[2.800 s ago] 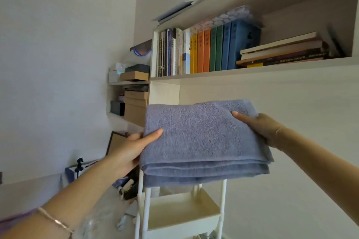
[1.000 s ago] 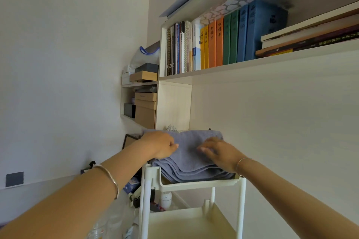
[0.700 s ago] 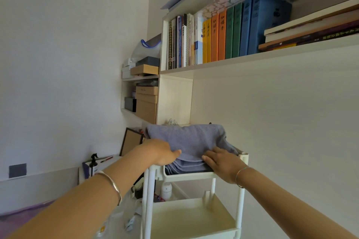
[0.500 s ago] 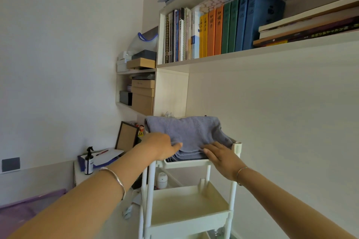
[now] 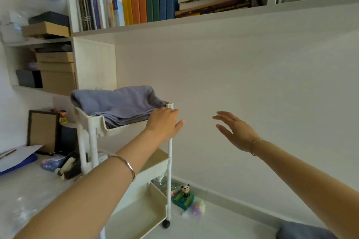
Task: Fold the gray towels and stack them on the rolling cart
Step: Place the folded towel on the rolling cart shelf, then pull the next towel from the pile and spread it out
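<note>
A stack of folded gray towels [image 5: 118, 105] lies in the top tray of the white rolling cart [image 5: 124, 129], bulging a little above its rim. My left hand [image 5: 165, 122] is over the tray's front right corner by the post, beside the towels' edge, with its fingers relaxed and gripping nothing. Out to the right of the cart, my right hand [image 5: 235, 132] hangs in the air before the white wall, fingers spread and empty. Another gray cloth [image 5: 303, 231] shows at the bottom right corner, mostly cut off.
A bookshelf [image 5: 174, 23] with upright books runs above the cart. Cardboard boxes [image 5: 56, 72] fill the shelves at left. Small toys [image 5: 184, 196] sit on the floor by the cart's wheel. A picture frame [image 5: 42, 130] and papers stand on a low white surface at left.
Both hands have come off the towel stack. The right hand has swung out to the right into the air and the left has slid to the tray's corner. The view has turned right.
</note>
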`<state>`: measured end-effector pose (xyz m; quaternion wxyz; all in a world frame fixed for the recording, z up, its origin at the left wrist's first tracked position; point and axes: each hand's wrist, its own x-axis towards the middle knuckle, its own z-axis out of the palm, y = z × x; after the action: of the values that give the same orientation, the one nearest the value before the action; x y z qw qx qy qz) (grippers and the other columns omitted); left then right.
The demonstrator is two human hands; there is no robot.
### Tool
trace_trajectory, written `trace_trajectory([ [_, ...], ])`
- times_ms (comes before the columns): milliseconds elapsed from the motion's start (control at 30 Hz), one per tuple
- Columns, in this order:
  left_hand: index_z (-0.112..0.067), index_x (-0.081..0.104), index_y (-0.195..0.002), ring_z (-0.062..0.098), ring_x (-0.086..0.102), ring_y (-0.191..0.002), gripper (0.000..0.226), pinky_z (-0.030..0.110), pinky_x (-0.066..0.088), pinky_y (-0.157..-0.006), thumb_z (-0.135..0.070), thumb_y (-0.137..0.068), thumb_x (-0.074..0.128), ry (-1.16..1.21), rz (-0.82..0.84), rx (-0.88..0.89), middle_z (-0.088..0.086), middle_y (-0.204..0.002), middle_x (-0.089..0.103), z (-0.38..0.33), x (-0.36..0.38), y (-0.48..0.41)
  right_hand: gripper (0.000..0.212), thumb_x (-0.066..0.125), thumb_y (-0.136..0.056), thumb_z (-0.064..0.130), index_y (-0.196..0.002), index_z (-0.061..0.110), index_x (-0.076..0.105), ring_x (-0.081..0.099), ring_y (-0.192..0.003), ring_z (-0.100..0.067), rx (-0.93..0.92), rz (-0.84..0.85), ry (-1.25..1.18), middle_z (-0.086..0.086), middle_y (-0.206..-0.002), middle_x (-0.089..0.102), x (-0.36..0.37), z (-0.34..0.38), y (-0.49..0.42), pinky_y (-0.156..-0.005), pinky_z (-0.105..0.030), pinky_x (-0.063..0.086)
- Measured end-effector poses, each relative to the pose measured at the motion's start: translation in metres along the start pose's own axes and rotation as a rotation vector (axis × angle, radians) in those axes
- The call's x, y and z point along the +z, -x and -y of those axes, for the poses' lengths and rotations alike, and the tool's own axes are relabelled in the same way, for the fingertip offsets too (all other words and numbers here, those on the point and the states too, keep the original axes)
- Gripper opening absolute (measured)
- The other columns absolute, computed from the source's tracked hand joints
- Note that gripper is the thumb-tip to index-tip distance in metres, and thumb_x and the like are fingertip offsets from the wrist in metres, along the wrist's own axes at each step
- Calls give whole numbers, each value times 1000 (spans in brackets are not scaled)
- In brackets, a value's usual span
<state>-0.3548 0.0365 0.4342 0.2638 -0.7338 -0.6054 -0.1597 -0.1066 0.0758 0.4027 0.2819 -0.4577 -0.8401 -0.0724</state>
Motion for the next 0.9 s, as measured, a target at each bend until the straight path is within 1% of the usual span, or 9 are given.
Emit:
trace_trajectory([
  [133,-11,51,-113,30,53,-108,37,35,38,-84,-41,-99,33,161,45,144,9,-115,61,-77,25,-2,38,39,-99,38,-135,29,46,47,-124,-17,217,24,97,9,-149,33,-17,-41,72,-102,-29,34],
  [200,-11,49,-122,29,52,-112,41,36,38,-88,-40,-99,32,256,110,233,9,-120,59,-123,40,3,39,39,-98,38,-135,28,46,46,-126,-19,326,32,126,7,-149,33,-23,-59,116,-105,-32,34],
  [300,-12,45,-132,28,50,-117,46,38,38,-93,-41,-100,31,358,215,338,9,-128,56,-186,58,18,41,39,-98,40,-136,27,45,44,-129,-20,460,87,154,5,-150,32,-28,-77,179,-108,-35,34],
  [433,-12,47,-130,29,49,-119,44,38,38,-94,-41,-99,33,431,311,462,10,-129,55,-264,75,47,41,42,-98,39,-137,26,44,41,-132,-20,666,157,136,6,-151,29,-28,-93,265,-108,-34,33],
  [533,-12,47,-128,29,49,-119,45,39,39,-93,-43,-99,34,454,379,535,10,-129,55,-311,87,74,42,44,-97,38,-137,25,44,44,-129,-19,785,172,150,7,-150,30,-29,-101,334,-106,-32,33],
  [600,-13,46,-131,29,47,-122,46,38,38,-97,-44,-99,34,471,445,570,9,-133,52,-340,98,93,41,44,-97,40,-136,27,45,45,-127,-20,852,182,161,7,-151,29,-31,-105,381,-105,-32,36],
  [700,-14,42,-136,29,45,-126,49,39,37,-100,-45,-98,35,489,519,611,9,-137,50,-383,109,116,41,44,-96,42,-135,30,43,43,-131,-21,945,203,164,8,-151,29,-34,-114,447,-107,-31,38],
  [833,-14,38,-139,28,44,-126,50,39,38,-98,-44,-99,33,514,537,638,7,-138,49,-440,104,132,43,45,-95,43,-136,30,42,48,-126,-19,1046,207,134,9,-152,27,-48,-138,510,-105,-29,41],
  [900,-15,37,-139,27,44,-125,49,39,39,-97,-44,-99,33,530,550,634,6,-138,48,-467,101,137,43,45,-95,44,-136,32,41,52,-120,-17,1066,218,119,11,-152,25,-54,-153,531,-102,-28,43],
])
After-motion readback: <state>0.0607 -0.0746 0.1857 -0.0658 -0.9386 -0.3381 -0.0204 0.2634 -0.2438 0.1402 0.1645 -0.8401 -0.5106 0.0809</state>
